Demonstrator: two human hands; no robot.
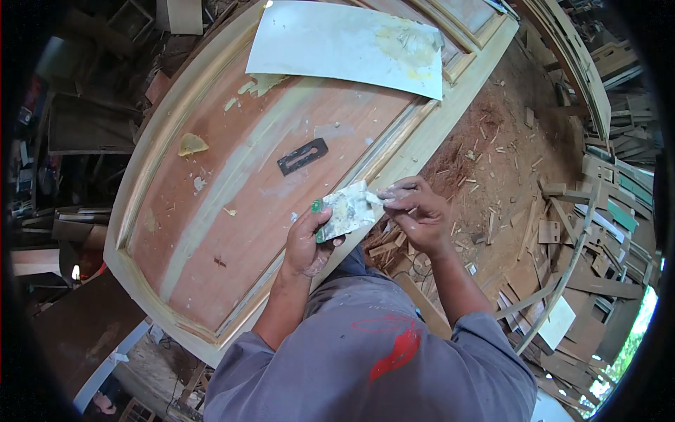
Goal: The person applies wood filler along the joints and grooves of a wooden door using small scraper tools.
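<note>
My left hand [301, 247] is closed around the green edge of a flat scraper [349, 209] whose face is caked with white and yellowish putty. At its far right corner my right hand [422, 214] pinches a small bit of white putty [375, 199], fingertips touching the scraper's edge. Both hands are above the near edge of a large arched wooden door panel [232, 204]. A dark flat metal plate with a slot [302, 156] lies on the panel beyond my left hand.
A white sheet [316, 46] smeared with yellowish putty [408, 43] lies across the panel's far part. A dried putty flake [192, 145] rests on the left. Wood scraps [492, 158] litter the dirt floor at right, beside stacked boards and frames [590, 281].
</note>
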